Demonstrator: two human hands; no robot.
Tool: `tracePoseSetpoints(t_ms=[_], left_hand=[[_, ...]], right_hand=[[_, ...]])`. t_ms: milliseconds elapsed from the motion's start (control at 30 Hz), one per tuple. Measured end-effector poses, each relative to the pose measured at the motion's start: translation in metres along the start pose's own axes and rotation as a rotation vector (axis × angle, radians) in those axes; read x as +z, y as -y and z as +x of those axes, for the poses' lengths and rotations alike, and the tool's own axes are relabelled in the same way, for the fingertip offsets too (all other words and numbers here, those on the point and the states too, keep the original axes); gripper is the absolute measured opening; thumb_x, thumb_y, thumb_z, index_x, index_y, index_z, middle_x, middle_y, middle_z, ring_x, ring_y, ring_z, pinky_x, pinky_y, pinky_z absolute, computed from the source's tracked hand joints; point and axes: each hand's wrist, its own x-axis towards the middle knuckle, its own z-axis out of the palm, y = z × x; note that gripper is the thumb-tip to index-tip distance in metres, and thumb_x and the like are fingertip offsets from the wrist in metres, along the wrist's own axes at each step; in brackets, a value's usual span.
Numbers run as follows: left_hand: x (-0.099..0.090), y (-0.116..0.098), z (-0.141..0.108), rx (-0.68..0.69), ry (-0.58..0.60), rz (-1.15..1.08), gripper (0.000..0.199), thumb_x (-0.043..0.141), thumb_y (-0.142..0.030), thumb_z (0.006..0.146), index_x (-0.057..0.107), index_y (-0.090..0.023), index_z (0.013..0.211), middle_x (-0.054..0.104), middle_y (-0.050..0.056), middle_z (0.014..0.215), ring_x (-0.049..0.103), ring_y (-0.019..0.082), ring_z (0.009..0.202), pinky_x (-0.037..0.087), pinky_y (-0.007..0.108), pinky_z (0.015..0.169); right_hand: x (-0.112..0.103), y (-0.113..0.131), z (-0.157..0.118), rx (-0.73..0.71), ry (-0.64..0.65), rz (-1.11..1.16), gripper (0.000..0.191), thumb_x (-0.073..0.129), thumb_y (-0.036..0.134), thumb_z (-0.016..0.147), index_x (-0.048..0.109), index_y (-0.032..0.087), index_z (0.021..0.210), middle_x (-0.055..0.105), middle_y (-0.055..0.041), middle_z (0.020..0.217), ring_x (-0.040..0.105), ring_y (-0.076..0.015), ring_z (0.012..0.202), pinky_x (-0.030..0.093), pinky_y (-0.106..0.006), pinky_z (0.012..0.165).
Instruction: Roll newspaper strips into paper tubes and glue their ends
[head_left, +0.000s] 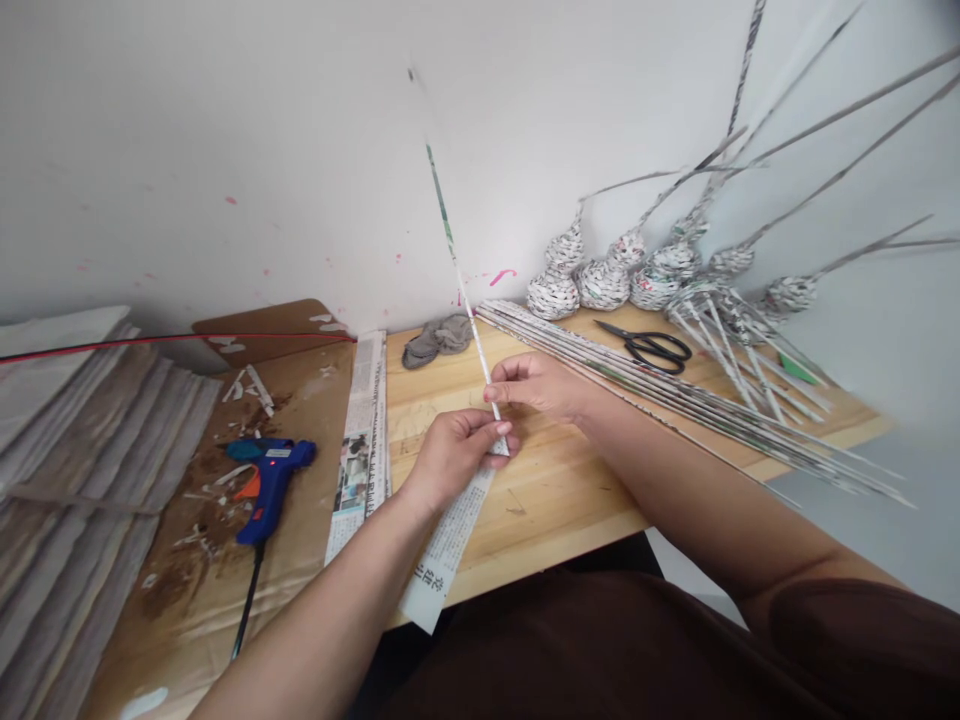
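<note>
A long thin newspaper tube [466, 290] slants up and away from my hands, its upper part green and its far tip blurred. At its lower end a flat newspaper strip [454, 545] hangs unrolled over the table's front edge. My left hand [466, 445] pinches the place where strip and tube meet, thumb on top. Just above it, my right hand [529, 388] has thumb and fingers closed around the tube. Both hands are over the wooden table [555, 490].
Left, a blue glue gun [274, 485] lies on stained cardboard beside stacked paper [82, 500] and newspaper strips [365, 420]. A grey cloth [436, 340] lies behind my hands. Rightward are paper tubes [637, 385], black scissors [656, 350] and several woven gourd shapes [604, 284] with long stems.
</note>
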Motion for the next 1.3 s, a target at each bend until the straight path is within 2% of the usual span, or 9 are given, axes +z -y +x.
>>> tracePoseSetpoints(t_ms=[133,333,467,533,667,800,967,1133,1300], left_hand=[[0.0006,-0.0013,0.0000,-0.002,-0.009,-0.005,0.029,0.070,-0.040,0.074,0.070,-0.012,0.080,0.071,0.007,0.079,0.065,0.016,0.070,0.055,0.032,0.071],[-0.0002,-0.0010,-0.0009,0.008,0.017,-0.027,0.033,0.069,-0.042,0.075,0.071,-0.013,0.089,0.071,0.008,0.079,0.066,0.018,0.075,0.056,0.034,0.072],[0.0003,-0.0023,-0.0024,-0.014,0.054,-0.071,0.036,0.069,-0.043,0.075,0.071,-0.012,0.095,0.072,0.009,0.081,0.068,0.020,0.079,0.055,0.034,0.073],[0.0007,-0.0028,-0.0032,-0.026,0.076,-0.080,0.036,0.070,-0.042,0.075,0.071,-0.012,0.095,0.072,0.009,0.081,0.067,0.020,0.080,0.055,0.033,0.073],[0.0012,-0.0028,-0.0036,-0.012,0.095,-0.044,0.031,0.069,-0.040,0.075,0.070,-0.013,0.089,0.071,0.007,0.082,0.066,0.016,0.073,0.054,0.032,0.072],[0.0019,-0.0031,-0.0032,-0.006,0.075,0.000,0.029,0.069,-0.041,0.075,0.069,-0.013,0.082,0.071,0.007,0.080,0.065,0.017,0.073,0.054,0.032,0.071],[0.0004,-0.0012,-0.0017,-0.003,0.045,-0.004,0.030,0.069,-0.041,0.074,0.070,-0.014,0.086,0.071,0.007,0.079,0.065,0.017,0.074,0.054,0.033,0.071],[-0.0035,-0.0022,-0.0005,0.072,0.053,0.085,0.027,0.068,-0.041,0.075,0.069,-0.014,0.078,0.069,0.005,0.077,0.061,0.015,0.068,0.053,0.028,0.065],[-0.0060,-0.0083,0.0005,0.080,-0.068,0.151,0.028,0.073,-0.041,0.068,0.069,-0.015,0.077,0.068,0.004,0.074,0.062,0.016,0.067,0.052,0.028,0.061]], right_hand=[[-0.0018,0.0014,-0.0017,0.019,0.153,-0.008,0.028,0.074,0.040,0.070,0.070,0.013,0.078,0.067,-0.0021,0.074,0.053,-0.0089,0.062,0.039,-0.022,0.056],[-0.0027,-0.0011,-0.0005,-0.002,0.065,-0.006,0.028,0.076,0.038,0.067,0.065,0.013,0.069,0.057,0.0035,0.058,0.045,-0.0059,0.051,0.033,-0.020,0.049],[-0.0068,0.0025,-0.0033,0.027,0.237,0.025,0.030,0.068,0.040,0.077,0.069,0.012,0.086,0.061,0.0006,0.064,0.048,-0.0063,0.053,0.034,-0.020,0.050],[-0.0082,0.0027,-0.0035,0.027,0.276,0.029,0.028,0.069,0.039,0.077,0.069,0.012,0.084,0.061,0.0008,0.062,0.048,-0.0064,0.052,0.033,-0.020,0.049],[-0.0055,-0.0015,0.0004,0.031,0.199,0.072,0.028,0.077,0.037,0.068,0.062,0.013,0.068,0.059,0.0026,0.057,0.046,-0.0059,0.049,0.030,-0.019,0.045],[-0.0015,-0.0026,0.0021,-0.015,0.051,0.074,0.033,0.082,0.035,0.060,0.057,0.014,0.061,0.056,0.0041,0.056,0.047,-0.0061,0.051,0.034,-0.019,0.047],[-0.0036,0.0022,-0.0020,0.004,0.184,0.016,0.029,0.074,0.039,0.071,0.064,0.013,0.076,0.061,0.0012,0.064,0.048,-0.0061,0.051,0.033,-0.019,0.046],[-0.0037,0.0016,-0.0019,-0.038,0.098,-0.016,0.030,0.077,0.036,0.067,0.057,0.014,0.068,0.061,0.0019,0.065,0.054,-0.0088,0.060,0.043,-0.022,0.058],[-0.0023,-0.0025,-0.0027,-0.085,0.154,-0.142,0.030,0.077,0.034,0.068,0.057,0.016,0.083,0.063,0.0012,0.073,0.057,-0.0109,0.065,0.045,-0.024,0.061]])
